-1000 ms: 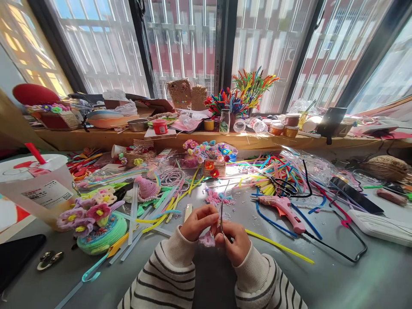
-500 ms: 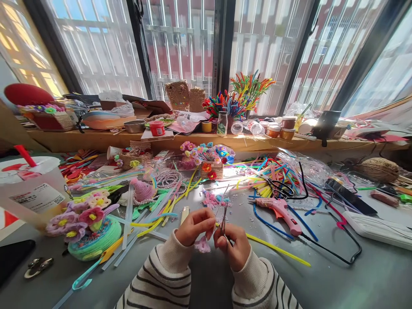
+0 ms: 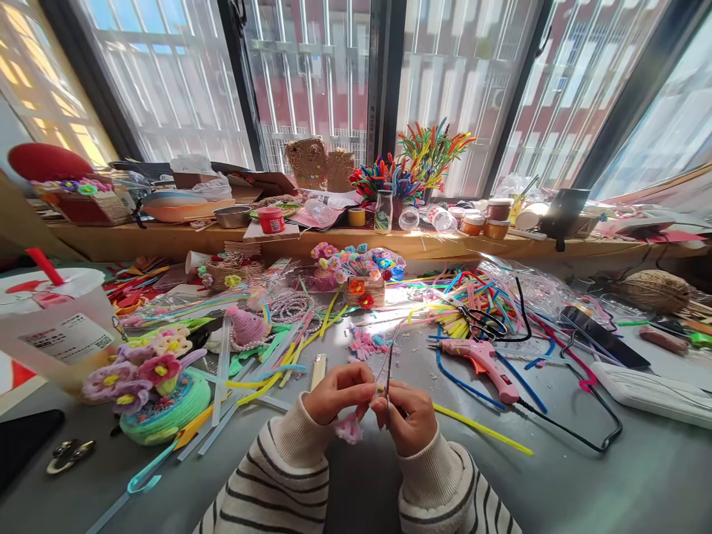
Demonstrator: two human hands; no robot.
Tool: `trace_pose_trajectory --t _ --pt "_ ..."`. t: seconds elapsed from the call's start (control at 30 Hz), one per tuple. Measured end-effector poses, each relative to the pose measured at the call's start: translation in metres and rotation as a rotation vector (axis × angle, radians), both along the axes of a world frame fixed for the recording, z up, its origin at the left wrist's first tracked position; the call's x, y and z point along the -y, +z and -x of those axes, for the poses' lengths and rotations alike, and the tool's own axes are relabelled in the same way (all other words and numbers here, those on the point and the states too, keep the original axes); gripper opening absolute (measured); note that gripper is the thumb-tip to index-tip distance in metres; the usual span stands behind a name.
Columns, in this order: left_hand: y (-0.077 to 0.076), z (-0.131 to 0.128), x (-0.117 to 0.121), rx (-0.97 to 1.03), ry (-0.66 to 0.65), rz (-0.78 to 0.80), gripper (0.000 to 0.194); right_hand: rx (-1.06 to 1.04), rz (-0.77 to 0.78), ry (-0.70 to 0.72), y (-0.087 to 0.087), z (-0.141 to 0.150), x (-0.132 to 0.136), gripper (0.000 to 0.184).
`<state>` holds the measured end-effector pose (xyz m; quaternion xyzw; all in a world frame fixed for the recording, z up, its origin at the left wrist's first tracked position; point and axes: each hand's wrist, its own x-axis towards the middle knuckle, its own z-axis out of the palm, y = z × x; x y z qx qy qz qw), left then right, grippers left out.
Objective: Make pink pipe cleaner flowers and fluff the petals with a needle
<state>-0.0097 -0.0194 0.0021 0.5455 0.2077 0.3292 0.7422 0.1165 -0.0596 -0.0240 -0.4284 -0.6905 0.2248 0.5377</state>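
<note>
Just left of the lower centre, the left hand is pinched closed on the pink flower, which hangs below its fingertips; a steady, light pinch should spare its shape. Next comes a slim metal tool, tips upward, within the right hand's curled fingers; small movements look safest.

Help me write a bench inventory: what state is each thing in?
Left hand: closed in a pinch
Pink flower: hanging below the pinch
Right hand: closed on slim metal tool, tip up
Glue gun: lying on its side
Drink cup: upright, lidded, straw in
Glass bottle: upright
Red tub: upright
Twine ball: wound
</note>
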Motion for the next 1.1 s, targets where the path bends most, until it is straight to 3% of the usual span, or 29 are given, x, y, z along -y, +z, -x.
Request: trace_pose_trajectory --t 0.3,0.63,1.1 --pt "-0.0010 -0.0010 -0.0013 0.006 0.046 -0.039 0.027 0.010 0.002 -0.036 -0.0032 0.0006 -0.0022 0.052" --pt "-0.0004 0.0003 -0.0035 -0.002 0.097 -0.098 0.027 -0.028 0.122 -0.008 -0.0028 0.0032 -0.0003 0.058" --pt "-0.0039 -0.0001 -0.0049 0.009 0.118 -0.128 0.028 0.058 0.115 0.036 -0.0022 0.0031 -0.0013 0.059"
